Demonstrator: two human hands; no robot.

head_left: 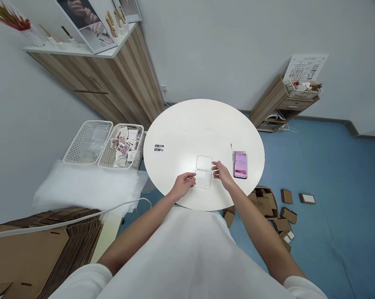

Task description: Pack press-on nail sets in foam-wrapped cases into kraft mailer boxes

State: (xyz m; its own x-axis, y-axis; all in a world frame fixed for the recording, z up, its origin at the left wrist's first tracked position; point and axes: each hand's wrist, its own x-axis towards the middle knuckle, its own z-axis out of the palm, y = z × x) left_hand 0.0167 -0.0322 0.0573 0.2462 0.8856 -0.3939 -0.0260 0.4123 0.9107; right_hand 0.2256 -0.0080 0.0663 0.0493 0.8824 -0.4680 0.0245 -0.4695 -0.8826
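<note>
A clear plastic hinged case [203, 179] lies unfolded on the round white table [175, 124], its lid away from me and its lower half nearer. My left hand [185, 182] is at the left edge of the lower half, thumb and fingers closed on the rim. My right hand [222, 172] is beside the right edge, by the hinge and lid, with its fingers curved and somewhat apart; whether the fingertips touch the case is too small to tell. To the right of that hand is a phone [240, 165] with a pink screen. A small sheet of dark round stickers or pieces [159, 148] lies at the left.
Two white baskets, one with clear bags [89, 143] and one with printed cards [121, 149], stand left of the table. White packing sheets [90, 185] and stacked flat cardboard [50, 249] are nearer. Small cardboard boxes [282, 224] lie on the floor at right.
</note>
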